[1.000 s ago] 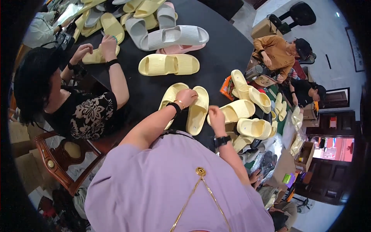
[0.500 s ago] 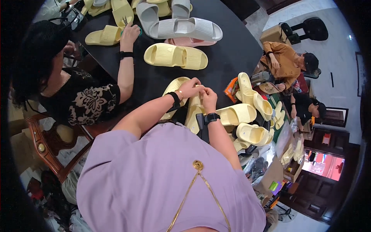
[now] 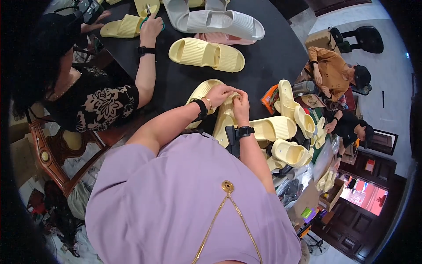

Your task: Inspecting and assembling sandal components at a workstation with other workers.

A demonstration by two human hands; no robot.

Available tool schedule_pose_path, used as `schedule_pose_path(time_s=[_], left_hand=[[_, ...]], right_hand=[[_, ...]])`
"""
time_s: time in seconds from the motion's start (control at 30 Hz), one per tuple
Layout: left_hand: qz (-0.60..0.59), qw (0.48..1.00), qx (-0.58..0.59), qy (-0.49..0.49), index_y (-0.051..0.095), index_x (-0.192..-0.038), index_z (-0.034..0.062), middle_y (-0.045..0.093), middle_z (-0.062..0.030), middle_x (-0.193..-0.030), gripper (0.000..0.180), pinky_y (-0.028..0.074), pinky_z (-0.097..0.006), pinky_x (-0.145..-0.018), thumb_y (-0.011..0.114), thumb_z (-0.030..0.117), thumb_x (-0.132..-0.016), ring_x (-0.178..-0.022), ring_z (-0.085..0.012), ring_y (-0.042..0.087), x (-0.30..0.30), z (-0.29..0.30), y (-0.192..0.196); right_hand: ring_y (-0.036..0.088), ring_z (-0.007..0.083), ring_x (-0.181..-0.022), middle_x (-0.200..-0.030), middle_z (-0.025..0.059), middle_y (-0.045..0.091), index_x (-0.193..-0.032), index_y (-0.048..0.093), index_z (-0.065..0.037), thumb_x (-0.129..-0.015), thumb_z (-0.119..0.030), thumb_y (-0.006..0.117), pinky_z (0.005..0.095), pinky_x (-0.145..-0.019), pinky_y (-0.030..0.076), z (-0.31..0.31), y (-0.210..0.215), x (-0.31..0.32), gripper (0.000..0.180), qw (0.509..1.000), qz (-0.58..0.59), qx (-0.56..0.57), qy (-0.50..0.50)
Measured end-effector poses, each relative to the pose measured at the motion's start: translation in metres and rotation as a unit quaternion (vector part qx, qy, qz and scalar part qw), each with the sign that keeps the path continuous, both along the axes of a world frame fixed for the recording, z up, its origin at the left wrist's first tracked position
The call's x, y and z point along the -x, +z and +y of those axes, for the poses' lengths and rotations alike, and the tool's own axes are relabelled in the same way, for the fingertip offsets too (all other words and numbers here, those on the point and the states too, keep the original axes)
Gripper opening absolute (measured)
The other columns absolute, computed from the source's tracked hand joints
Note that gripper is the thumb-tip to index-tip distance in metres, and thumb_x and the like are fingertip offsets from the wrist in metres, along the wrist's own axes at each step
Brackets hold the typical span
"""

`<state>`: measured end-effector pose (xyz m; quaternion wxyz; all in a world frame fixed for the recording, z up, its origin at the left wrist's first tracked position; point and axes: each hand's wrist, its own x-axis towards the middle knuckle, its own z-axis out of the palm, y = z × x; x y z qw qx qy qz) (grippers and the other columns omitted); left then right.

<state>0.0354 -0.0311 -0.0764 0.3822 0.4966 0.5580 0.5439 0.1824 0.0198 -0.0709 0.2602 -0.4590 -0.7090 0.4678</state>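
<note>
My left hand (image 3: 220, 95) and my right hand (image 3: 241, 108) meet at the upper end of a pale yellow slide slipper (image 3: 225, 118) in front of my chest. Both are closed, fingertips pinched together at its edge; anything smaller between them is hidden. Left of it, partly behind my left wrist, lies another yellow slipper (image 3: 201, 90). Beyond my hands, a yellow pair (image 3: 206, 53) rests on the dark table (image 3: 259, 66). Farther off are large grey slippers (image 3: 220, 23) and a pink one (image 3: 224, 38).
At left, a co-worker's hand (image 3: 151, 28) holds green-handled scissors beside a yellow slipper (image 3: 123, 27). More yellow slippers (image 3: 290, 152) crowd the table on my right, near an orange packet (image 3: 269, 99). A wooden chair (image 3: 52, 154) stands at left; two other people sit at far right.
My hands stay pinched at the slipper's upper end, with slight finger movement. The whole view has shifted a little. The co-worker's other hand now shows at upper left.
</note>
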Motion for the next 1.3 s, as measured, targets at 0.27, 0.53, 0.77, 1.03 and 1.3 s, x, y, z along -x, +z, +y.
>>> schedule_pose_path(time_s=[0.27,0.53,0.77,1.03,1.3], left_hand=[[-0.024,0.996,0.059,0.055,0.058,-0.103,0.0018,0.063,-0.0098,-0.073,0.02,0.049,-0.028,-0.061,0.058,0.013,-0.087,-0.069,-0.0157,0.063,0.005,-0.002,0.007],[-0.018,0.998,0.057,0.021,0.063,-0.085,-0.0004,0.063,-0.0083,-0.07,0.014,0.048,-0.026,-0.057,0.062,0.013,-0.083,-0.061,-0.0141,0.061,0.004,-0.004,0.004],[0.04,0.998,0.051,0.014,0.066,-0.086,-0.0005,0.064,-0.0094,-0.072,0.014,0.048,-0.028,-0.059,0.063,0.012,-0.081,-0.063,-0.015,0.061,0.008,-0.005,0.009],[0.018,0.999,0.042,0.012,0.068,-0.089,0.0004,0.066,-0.0095,-0.075,0.016,0.048,-0.028,-0.062,0.064,0.013,-0.08,-0.066,-0.0158,0.061,0.007,-0.006,0.006],[0.014,0.998,0.058,0.007,0.068,-0.088,0.0008,0.066,-0.0091,-0.074,0.015,0.048,-0.028,-0.061,0.065,0.014,-0.081,-0.066,-0.0152,0.061,0.007,-0.007,0.009]], right_hand=[[0.06,0.0121,-0.077,-0.092,0.0095,0.064,-0.105,0.052,0.004,-0.089,0.001,0.048,0.0238,-0.072,0.05,-0.01,0.009,0.008,0.017,0.986,0.118,0.1,-0.06],[0.061,0.0102,-0.07,-0.083,0.0067,0.065,-0.092,0.058,0.003,-0.088,-0.003,0.055,0.0224,-0.065,0.05,-0.01,0.008,0.008,0.007,0.977,0.149,0.12,-0.094],[0.057,0.0083,-0.065,-0.078,0.0037,0.063,-0.09,0.058,0.0,-0.088,-0.005,0.055,0.0212,-0.06,0.047,-0.009,0.006,0.009,0.006,0.978,0.147,0.119,-0.09],[0.059,0.0095,-0.066,-0.079,0.0044,0.064,-0.09,0.057,-0.001,-0.09,-0.006,0.055,0.0211,-0.061,0.048,-0.007,0.002,0.005,0.005,0.975,0.156,0.138,-0.074],[0.056,0.0081,-0.064,-0.076,0.0021,0.061,-0.087,0.058,-0.002,-0.089,-0.005,0.056,0.0202,-0.06,0.045,-0.009,0.006,0.006,0.005,0.976,0.147,0.142,-0.071]])
